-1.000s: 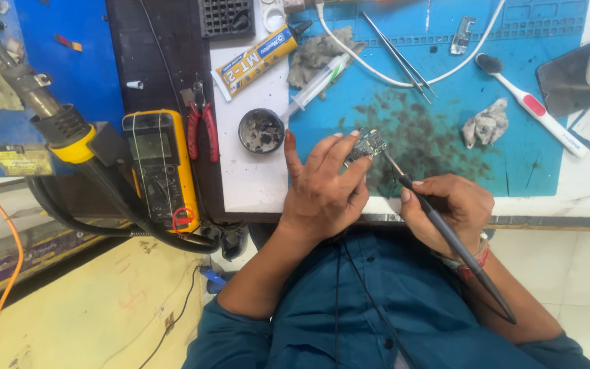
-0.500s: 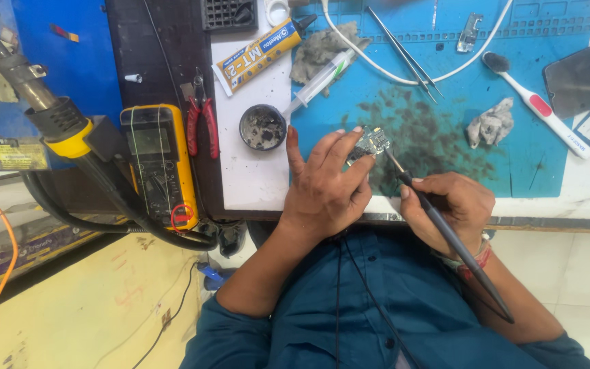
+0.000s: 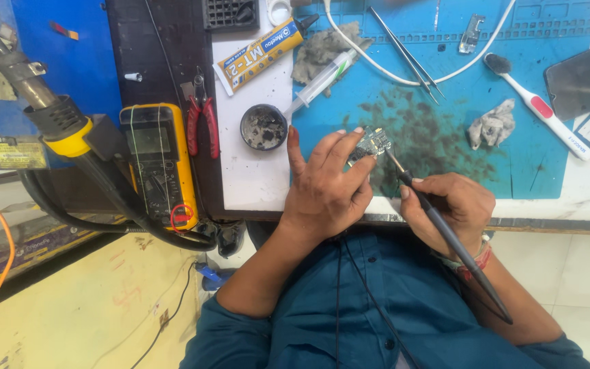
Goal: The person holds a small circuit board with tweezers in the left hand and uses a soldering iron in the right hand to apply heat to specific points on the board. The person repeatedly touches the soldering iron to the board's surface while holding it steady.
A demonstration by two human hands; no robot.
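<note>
My left hand [image 3: 326, 184] pinches a small circuit board [image 3: 375, 143] between fingertips and thumb, holding it just above the stained blue work mat [image 3: 513, 75]. My right hand [image 3: 452, 208] grips a dark soldering iron [image 3: 445, 232] like a pen. Its thin tip touches the right edge of the board, and its handle runs back over my wrist.
Left of my hands sit a round tin of dark flux [image 3: 263, 127], red pliers [image 3: 201, 123] and a yellow multimeter [image 3: 158, 164]. On the mat lie a syringe [image 3: 319, 82], tweezers [image 3: 404, 51], a glue tube [image 3: 257, 56], a toothbrush [image 3: 537, 106], grey wipes [image 3: 492, 124] and a white cable. A hot-air handle [image 3: 49, 116] stands at the left.
Both hands hold nearly the same pose over the board. Only the view has shifted slightly.
</note>
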